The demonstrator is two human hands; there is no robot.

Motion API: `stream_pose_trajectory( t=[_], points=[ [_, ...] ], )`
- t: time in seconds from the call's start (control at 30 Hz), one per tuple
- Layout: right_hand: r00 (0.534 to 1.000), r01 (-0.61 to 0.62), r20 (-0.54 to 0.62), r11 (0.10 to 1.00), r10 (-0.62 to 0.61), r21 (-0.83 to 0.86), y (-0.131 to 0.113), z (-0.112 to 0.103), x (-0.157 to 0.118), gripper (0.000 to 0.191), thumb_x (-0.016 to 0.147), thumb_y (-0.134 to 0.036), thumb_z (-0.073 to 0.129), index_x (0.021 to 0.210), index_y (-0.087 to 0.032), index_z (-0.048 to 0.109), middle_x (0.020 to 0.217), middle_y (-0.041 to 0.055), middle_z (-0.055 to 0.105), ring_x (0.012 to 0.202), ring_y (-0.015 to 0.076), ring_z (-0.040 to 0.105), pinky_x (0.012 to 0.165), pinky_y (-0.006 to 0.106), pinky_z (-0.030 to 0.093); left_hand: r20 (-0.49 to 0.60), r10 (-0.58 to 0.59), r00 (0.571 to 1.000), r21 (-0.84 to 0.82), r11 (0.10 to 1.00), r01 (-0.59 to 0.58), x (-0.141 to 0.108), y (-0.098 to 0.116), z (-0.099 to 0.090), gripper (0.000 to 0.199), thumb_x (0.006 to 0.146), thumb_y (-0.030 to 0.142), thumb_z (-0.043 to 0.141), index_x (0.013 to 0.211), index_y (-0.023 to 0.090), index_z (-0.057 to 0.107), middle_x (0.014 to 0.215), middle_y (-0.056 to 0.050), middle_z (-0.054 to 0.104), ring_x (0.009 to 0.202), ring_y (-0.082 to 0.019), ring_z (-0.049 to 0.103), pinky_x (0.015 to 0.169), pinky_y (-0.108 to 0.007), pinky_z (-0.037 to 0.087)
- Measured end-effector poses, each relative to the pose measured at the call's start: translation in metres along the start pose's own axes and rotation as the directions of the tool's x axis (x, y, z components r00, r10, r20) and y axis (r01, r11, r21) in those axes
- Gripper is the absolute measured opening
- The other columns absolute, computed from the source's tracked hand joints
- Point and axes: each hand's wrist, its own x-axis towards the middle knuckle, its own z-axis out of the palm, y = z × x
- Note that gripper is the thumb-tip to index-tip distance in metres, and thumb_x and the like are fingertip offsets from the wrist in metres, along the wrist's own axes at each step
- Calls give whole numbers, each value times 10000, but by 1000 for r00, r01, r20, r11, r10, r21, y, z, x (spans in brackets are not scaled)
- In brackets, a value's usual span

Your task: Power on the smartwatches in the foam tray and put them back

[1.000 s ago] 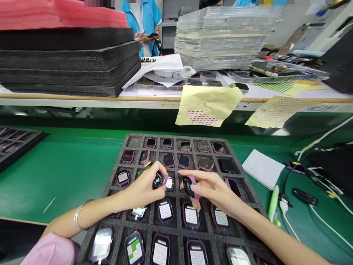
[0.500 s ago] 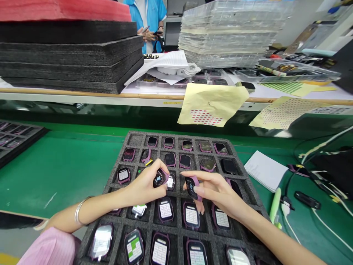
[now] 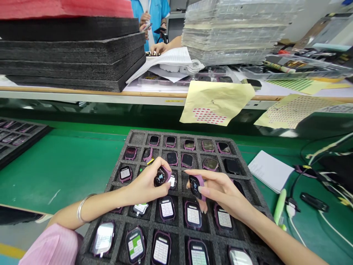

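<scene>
My left hand grips a purple-framed smartwatch without a strap, its dark screen lit with a watch face. Between the thumb and fingers of my right hand, a second purple smartwatch is tilted, its lit screen turned toward the left. Both hands are above a dark grey foam tray divided into square compartments. Several more watches lie in it; a nearer one shows a white grid of text, while those in the far rows have dark screens.
Foam sheets and clear plastic trays are stacked on the shelf ahead. Yellow papers hang from its edge. Another watch tray lies at left; a white notepad, green pen and cables at right. A person in blue stands behind.
The view has shifted slightly. Both hands still hold their watches in nearly the same pose. Beyond the shelf, another person's hand has come in by the papers.
</scene>
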Motion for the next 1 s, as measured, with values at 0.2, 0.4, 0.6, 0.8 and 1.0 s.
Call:
stream_pose_trajectory(
  t=[0.2,0.4,0.6,0.8,1.0],
  points=[
    [1000,7,2,1000,-7,11,0,0,-1,478,832,-341,704,1261,-158,601,781,69,686,503,155,638,474,276,540,11,4,1000,0,1000,-4,-1,1,0,213,751,74,505,890,210,418,869,-2,491,809,-150,465,755,-279,389],
    [999,18,32,1000,-19,9,1,0,0,456,854,-307,680,1271,-147,585,805,76,693,523,159,653,494,273,543,1,21,1000,-5,1000,-21,-2,2,-2,202,759,87,517,890,207,422,871,2,489,799,-144,467,735,-269,391],
    [998,33,58,998,-36,54,3,1,4,477,882,-295,638,1325,-170,513,959,107,695,592,184,692,560,302,558,77,-63,995,-181,981,76,-1,-7,3,493,764,155,603,1198,219,378,1019,-32,496,903,-161,509,803,-312,432],
    [999,45,21,991,-48,129,6,4,10,426,829,-228,675,1229,-166,543,1000,100,653,660,173,678,531,253,544,248,-190,950,-565,768,301,5,-11,9,534,769,174,574,1270,209,390,1046,-52,553,864,-158,586,801,-352,515],
    [998,38,-44,994,-34,104,6,5,10,443,834,-195,652,1247,-148,498,1038,134,669,632,177,697,512,241,549,221,-188,957,-608,741,286,6,-13,9,436,780,142,543,1208,197,480,1096,-67,601,990,-202,589,868,-401,522]
  ],
)
